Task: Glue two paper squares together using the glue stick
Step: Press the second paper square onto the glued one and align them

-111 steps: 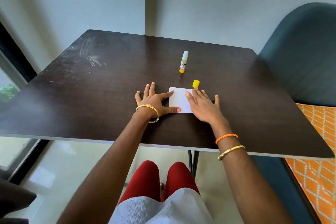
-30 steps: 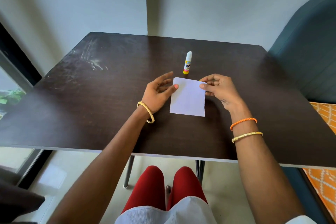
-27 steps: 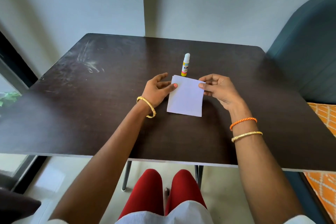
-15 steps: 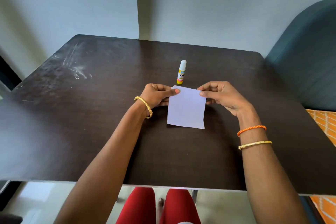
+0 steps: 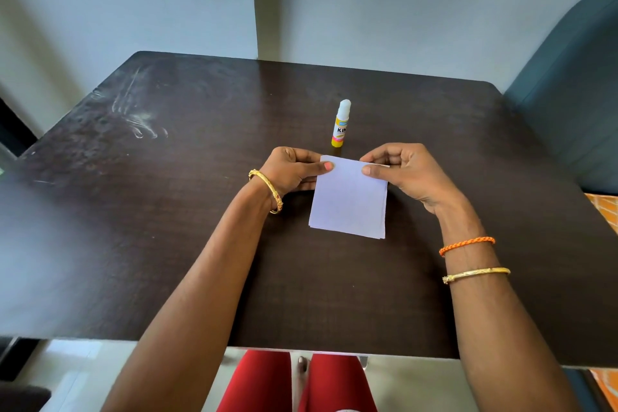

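The white paper squares (image 5: 349,201) are stacked one on the other and held up above the dark table (image 5: 167,211), their lower edges slightly offset. My left hand (image 5: 294,170) pinches the top left corner with the thumb on the front. My right hand (image 5: 401,170) pinches the top right corner the same way. The glue stick (image 5: 341,124) stands upright and uncapped just behind the paper, white glue showing at its top. Its yellow cap is hidden from view.
A dark teal chair back (image 5: 568,94) rises at the right of the table. An orange patterned cushion (image 5: 605,211) shows at the right edge. The pale wall (image 5: 368,3) stands right behind the table. My red-clad knees (image 5: 301,385) are under the near edge.
The paper lay flat under my pressing hands, then both hands lifted it. Over the last second my left hand closed onto the top left corner; the camera tilted down.
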